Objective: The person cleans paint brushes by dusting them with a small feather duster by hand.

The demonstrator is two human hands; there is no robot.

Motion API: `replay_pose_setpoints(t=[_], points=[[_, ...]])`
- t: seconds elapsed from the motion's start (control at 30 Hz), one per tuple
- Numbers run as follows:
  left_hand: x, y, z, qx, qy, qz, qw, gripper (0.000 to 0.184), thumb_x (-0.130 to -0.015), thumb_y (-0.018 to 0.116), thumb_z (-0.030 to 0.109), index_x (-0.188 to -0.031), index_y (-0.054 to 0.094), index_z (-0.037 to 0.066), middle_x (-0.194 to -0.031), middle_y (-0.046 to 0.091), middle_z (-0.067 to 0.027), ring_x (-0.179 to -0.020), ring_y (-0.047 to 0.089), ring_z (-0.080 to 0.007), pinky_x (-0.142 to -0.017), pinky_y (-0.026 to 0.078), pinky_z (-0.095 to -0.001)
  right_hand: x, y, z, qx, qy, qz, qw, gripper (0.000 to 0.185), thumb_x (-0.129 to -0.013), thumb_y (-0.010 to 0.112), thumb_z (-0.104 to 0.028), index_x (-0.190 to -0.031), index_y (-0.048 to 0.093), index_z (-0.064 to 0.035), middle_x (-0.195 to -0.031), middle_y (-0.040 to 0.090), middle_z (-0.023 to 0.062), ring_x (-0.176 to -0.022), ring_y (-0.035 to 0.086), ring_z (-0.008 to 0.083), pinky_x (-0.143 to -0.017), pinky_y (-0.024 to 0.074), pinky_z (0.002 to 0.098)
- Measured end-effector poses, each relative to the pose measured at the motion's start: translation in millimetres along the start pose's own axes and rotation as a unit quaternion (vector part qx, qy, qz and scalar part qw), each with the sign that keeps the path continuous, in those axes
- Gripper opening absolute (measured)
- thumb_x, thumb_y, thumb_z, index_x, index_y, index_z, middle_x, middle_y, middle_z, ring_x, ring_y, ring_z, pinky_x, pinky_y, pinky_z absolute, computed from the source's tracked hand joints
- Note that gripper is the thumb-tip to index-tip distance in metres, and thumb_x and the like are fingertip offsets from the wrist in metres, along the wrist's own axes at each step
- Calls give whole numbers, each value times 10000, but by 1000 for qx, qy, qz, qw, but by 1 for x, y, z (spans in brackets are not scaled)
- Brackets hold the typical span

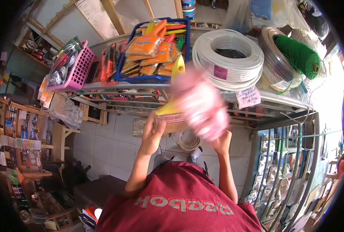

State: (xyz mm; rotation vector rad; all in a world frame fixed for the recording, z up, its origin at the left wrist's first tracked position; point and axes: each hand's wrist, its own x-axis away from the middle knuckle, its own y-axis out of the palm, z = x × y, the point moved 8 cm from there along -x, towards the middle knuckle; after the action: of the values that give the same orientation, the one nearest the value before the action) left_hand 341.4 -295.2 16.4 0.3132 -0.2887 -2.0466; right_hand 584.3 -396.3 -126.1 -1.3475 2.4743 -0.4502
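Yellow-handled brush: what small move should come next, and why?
Probably a wipe along the yellow-handled brush with the pink-and-white cloth-like bundle: the left hand holds the brush near its metal band, and the bundle, by the right hand, overlaps its handle.

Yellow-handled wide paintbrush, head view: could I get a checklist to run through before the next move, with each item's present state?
1. Yellow-handled wide paintbrush held by left hand: ok, grasped beside its coppery metal band.
2. Right hand has a secure grip on the blurred pink-and-white bundle: cannot tell, blur hides the fingers.
3. Paintbrush handle fully in sight: not ok, the bundle hides part of it.
4. Blue plastic basket standing upright: ok.
5. Tiled floor free of loose items near the feet: not ok, a pale round coil lies there.
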Motion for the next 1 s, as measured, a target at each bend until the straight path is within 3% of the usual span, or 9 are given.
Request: replay_pose_setpoints(t=[0.1, 0.2, 0.37, 0.5, 0.7, 0.77, 0.8, 0.93, 1.0], points=[[2, -19, 16, -30, 15, 4, 999, 425, -946, 510, 196, -1304, 389, 1, -1260, 462, -61, -1171, 417, -123, -991, 322, -290, 5, 24, -2, -89, -33, 107, 990, 188, -804, 552, -152, -892, 626, -3, -769, 636, 63, -715, 619, 186, -658, 481, 344], [8, -40, 34, -101, 51, -27, 993, 405, -944, 498, 154, -1300, 392, -9, -1241, 479, -68, -1156, 432, -121, -987, 323, -283, 9, 58, -56, 241, -15, -189, 952, 204, -777, 546, -76, -951, 611, 9, -854, 656, 67, -762, 623, 209, -668, 483, 363], [23, -85, 63, -156, 71, 13, 985, 407, -932, 488, 80, -1309, 382, -29, -1199, 539, -109, -1130, 481, -139, -961, 361, -287, 12, 80, -67, -246, 39, 100, 963, 202, -728, 504, -23, -892, 600, 44, -833, 655, 94, -736, 607, 201, -662, 475, 328], [43, -130, 77, -357, 167, 22, 919, 381, -925, 489, 59, -1290, 419, -20, -1136, 596, -179, -1110, 543, -187, -927, 404, -292, 16, 124, -123, 0, -135, -205, 969, 278, -720, 541, -64, -968, 604, 42, -846, 660, 88, -686, 590, 199, -665, 479, 318], [37, -156, 110, -290, 105, 34, 951, 366, -929, 487, 76, -1278, 438, -23, -1148, 596, -193, -1067, 594, -242, -868, 458, -308, 6, 131, -81, -233, 36, -5, 972, 120, -843, 494, -103, -817, 555, -2, -621, 443, -37, -517, 438, 119, -477, 379, 224], [37, -165, 115, -320, 97, 17, 942, 362, -928, 492, 78, -1275, 448, -15, -1153, 594, -190, -1055, 600, -252, -871, 461, -319, 8, 142, -84, -29, -56, -46, 997, 147, -767, 548, -131, -702, 587, -4, -528, 455, 7, -479, 442, 126, -469, 381, 304], [45, -176, 106, -504, 266, 29, 821, 359, -924, 502, 81, -1271, 460, -2, -1140, 599, -189, -1026, 612, -271, -859, 470, -334, 13, 144, -146, 166, -146, -82, 972, 152, -708, 582, -155, -668, 599, -9, -501, 469, 43, -474, 453, 130, -467, 379, 364], [30, -176, 110, -318, 108, 21, 942, 368, -903, 521, 59, -1264, 471, 6, -1116, 600, -210, -1003, 619, -298, -819, 487, -349, 14, 125, -127, -122, 96, 60, 986, 181, -712, 600, -143, -700, 593, 37, -535, 489, 104, -504, 461, 98, -479, 380, 321], [29, -178, 106, -303, 136, 18, 943, 376, -889, 529, 38, -1261, 477, 9, -1126, 594, -216, -1019, 613, -312, -815, 489, -352, 21, 121, -154, -195, -22, 100, 975, 182, -726, 577, -130, -735, 596, 51, -579, 545, 144, -501, 502, 138, -491, 406, 340]])
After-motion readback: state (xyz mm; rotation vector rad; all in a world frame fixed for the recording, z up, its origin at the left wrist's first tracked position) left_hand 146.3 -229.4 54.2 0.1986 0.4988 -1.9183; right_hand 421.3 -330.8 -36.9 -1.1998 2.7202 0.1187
